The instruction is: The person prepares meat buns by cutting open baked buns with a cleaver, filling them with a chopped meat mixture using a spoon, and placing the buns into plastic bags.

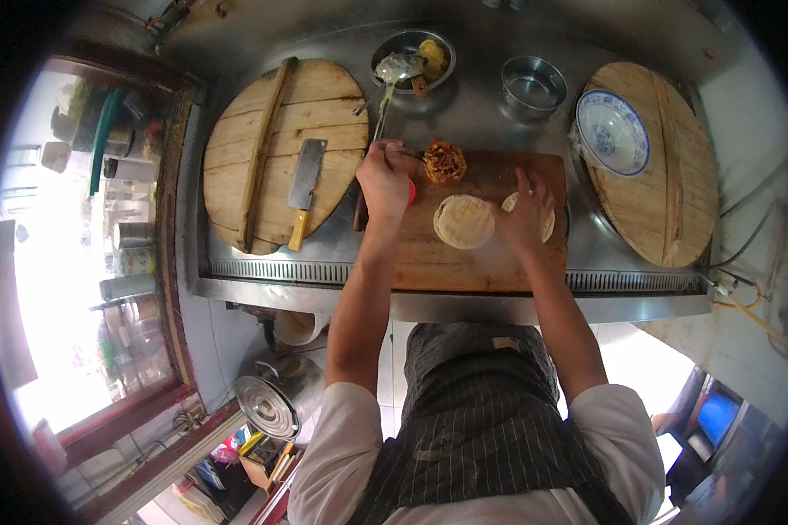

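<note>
Closely set flatbreads (462,222) on the board (473,276)

They sit together probably for easy reach; right hand (524,216) spreads fingers over the one by the board's right side, left hand (385,182) curls near the board's left edge, hold unclear

We are wearing loose white cloth shirt (334,477), its short sleeves (617,429) leaving forearms (364,293) bare. Over shirt we are wearing dark charcoal cloth apron (481,429), thin pale pinstripes running down it lengthwise. Dark fabric straps (597,472) are crossing shirt on both sides. Small cream rectangular patch (504,343) is standing out on apron. We are showing left hand (383,182) and right hand (525,213) bare.
</note>
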Demonstrator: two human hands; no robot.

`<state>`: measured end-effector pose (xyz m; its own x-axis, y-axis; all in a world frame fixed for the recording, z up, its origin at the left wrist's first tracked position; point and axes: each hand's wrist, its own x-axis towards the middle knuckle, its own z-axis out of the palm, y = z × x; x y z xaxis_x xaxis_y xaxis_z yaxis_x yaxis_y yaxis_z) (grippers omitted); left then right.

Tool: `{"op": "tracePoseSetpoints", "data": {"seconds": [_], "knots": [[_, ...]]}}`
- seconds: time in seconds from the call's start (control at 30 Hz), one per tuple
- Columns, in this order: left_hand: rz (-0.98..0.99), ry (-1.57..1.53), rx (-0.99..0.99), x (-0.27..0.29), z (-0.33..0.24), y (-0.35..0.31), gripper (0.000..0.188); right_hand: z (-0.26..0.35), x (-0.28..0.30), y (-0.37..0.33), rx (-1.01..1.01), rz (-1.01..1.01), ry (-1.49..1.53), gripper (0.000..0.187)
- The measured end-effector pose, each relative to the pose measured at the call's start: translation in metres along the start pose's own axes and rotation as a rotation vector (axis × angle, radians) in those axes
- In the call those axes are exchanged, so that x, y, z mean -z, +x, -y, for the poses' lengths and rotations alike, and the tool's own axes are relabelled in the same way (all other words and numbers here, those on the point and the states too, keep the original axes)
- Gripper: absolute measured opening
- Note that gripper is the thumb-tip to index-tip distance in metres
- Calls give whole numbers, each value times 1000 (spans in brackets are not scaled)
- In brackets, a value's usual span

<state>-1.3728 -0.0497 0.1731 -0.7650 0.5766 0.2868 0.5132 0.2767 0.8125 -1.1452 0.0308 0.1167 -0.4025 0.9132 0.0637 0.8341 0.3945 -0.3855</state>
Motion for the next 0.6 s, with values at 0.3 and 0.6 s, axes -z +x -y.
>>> {"op": "tracePoseSetpoints", "data": {"seconds": [0.3,0.6], "knots": [[27,-605,445,8,-2,-6,21,-65,-11,-32,-103,134,206,92],[351,-180,12,-78,-83,-123,9,-131,22,-31,-262,234,1591,77]]}}
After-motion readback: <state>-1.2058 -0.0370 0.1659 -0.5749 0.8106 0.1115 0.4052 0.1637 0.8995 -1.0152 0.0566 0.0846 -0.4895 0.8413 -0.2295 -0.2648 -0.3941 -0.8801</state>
